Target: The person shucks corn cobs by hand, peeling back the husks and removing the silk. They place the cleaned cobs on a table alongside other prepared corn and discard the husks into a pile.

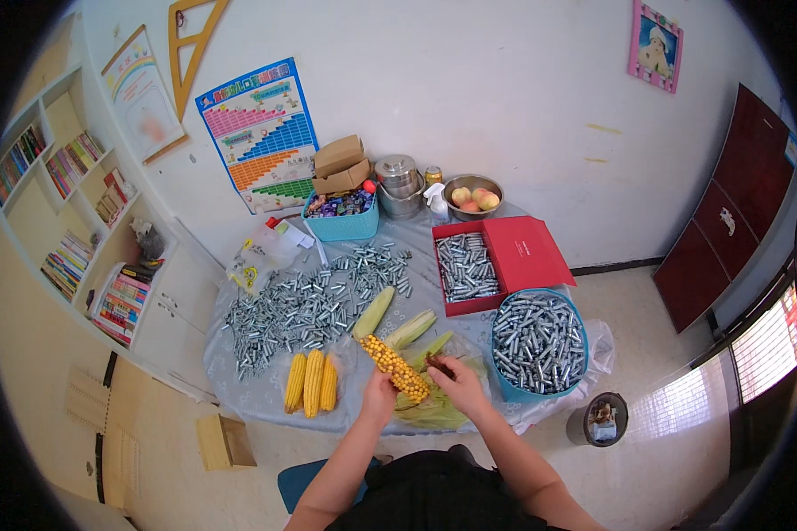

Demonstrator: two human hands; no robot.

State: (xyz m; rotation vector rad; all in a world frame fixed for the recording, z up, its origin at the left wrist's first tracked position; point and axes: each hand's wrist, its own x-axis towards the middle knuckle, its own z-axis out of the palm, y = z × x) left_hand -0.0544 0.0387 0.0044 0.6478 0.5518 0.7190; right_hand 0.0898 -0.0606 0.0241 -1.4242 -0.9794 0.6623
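Note:
My left hand (379,395) is closed round the lower side of an ear of corn (395,368), whose yellow kernels are bare and widely spaced. At the ear's right side my right hand (460,388) pinches a dark brown tuft of corn silk (437,364). Pale green husks (438,411) lie on the table beneath both hands. Just beyond them are ears in green husk, one of them an unpeeled ear (376,310). Left of my left hand, three peeled ears of corn (312,382) rest side by side on clear plastic.
Loose metal cylinders (297,310) cover the table's left half. More fill a red box (471,307) and a blue basket (502,372) on the right. At the back stand a turquoise basket (350,227), a steel pot (398,177), a spray bottle (437,202) and a fruit bowl (498,211).

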